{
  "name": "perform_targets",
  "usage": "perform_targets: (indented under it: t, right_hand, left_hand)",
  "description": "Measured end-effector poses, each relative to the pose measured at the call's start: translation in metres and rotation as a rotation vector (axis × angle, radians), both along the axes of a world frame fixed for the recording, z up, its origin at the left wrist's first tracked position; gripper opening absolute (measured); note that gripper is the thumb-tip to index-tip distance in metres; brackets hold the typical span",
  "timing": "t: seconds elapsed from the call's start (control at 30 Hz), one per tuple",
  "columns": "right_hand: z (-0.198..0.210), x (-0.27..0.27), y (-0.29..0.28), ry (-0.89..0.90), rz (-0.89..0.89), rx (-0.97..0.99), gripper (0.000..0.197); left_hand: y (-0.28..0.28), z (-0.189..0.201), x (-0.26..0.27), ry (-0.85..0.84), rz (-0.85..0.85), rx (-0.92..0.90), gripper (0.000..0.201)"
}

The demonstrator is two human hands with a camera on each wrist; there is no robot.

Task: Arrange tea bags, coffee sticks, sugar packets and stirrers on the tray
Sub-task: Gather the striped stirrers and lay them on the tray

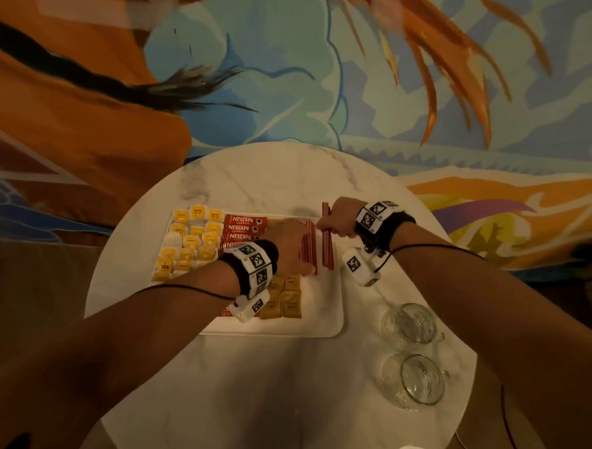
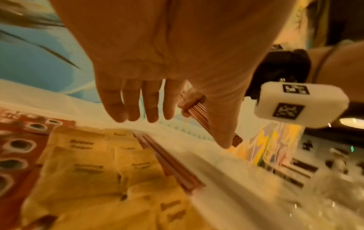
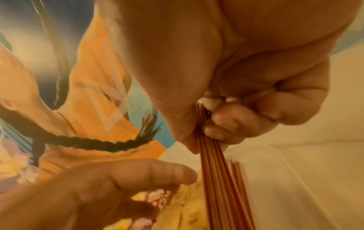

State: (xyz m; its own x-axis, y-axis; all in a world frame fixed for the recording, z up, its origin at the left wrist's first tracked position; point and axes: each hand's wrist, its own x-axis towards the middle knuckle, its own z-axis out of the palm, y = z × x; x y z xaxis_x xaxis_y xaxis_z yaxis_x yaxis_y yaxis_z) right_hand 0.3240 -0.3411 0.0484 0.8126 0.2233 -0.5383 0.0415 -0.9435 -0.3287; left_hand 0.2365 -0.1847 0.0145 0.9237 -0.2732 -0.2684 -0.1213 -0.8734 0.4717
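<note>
A white tray [image 1: 320,315] on the round marble table holds yellow tea bags [image 1: 187,242] at the left, red coffee sticks [image 1: 241,228] beside them, and brown sugar packets [image 1: 285,297] toward the front. A row of red stirrers [image 1: 308,249] lies right of the sugar. My right hand [image 1: 339,219] grips a bundle of red stirrers [image 1: 327,250] over the tray's right side, fingers [image 3: 222,124] curled round them. My left hand [image 1: 293,248] hovers flat over the laid stirrers [image 2: 169,161], its fingers [image 2: 138,105] straight and holding nothing.
Two clear glass cups [image 1: 411,323] [image 1: 415,381] stand on the table right of the tray. The marble table [image 1: 245,386] has bare room in front of the tray. A painted wall rises behind the table's far edge.
</note>
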Motion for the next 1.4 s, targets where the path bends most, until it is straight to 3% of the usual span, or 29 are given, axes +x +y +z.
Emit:
perform_targets:
  t: [0.1,0.27,0.5,0.63,0.77,1.0,1.4]
  right_hand:
    - [-0.016,0.0,0.002,0.04,0.011,-0.029,0.041]
    - [-0.035,0.003,0.004,0.044,-0.012,-0.047,0.042]
    - [-0.041,0.009,0.006,-0.086,0.017,-0.135,0.044]
    - [-0.041,0.008,-0.003,-0.16,0.04,-0.165,0.033]
    - [-0.058,0.009,-0.009,-0.146,0.072,-0.209,0.029]
    - [-0.044,-0.016,-0.001,-0.168,0.014,-0.136,0.024]
    - [-0.045,-0.02,0.01,-0.236,0.198,-0.178,0.016]
  left_hand:
    - [-0.004,-0.017,0.01,-0.081,-0.065,0.179,0.083]
    - [-0.002,-0.035,0.018,-0.059,-0.147,0.304,0.098]
    - [0.0,-0.042,0.022,-0.039,-0.208,0.307,0.094]
    - [0.0,-0.043,0.023,-0.058,-0.246,0.338,0.091]
    - [-0.002,-0.043,0.023,-0.071,-0.277,0.351,0.089]
    - [-0.007,-0.04,0.027,-0.05,-0.283,0.349,0.083]
    - [0.003,-0.043,0.031,-0.069,-0.32,0.335,0.087]
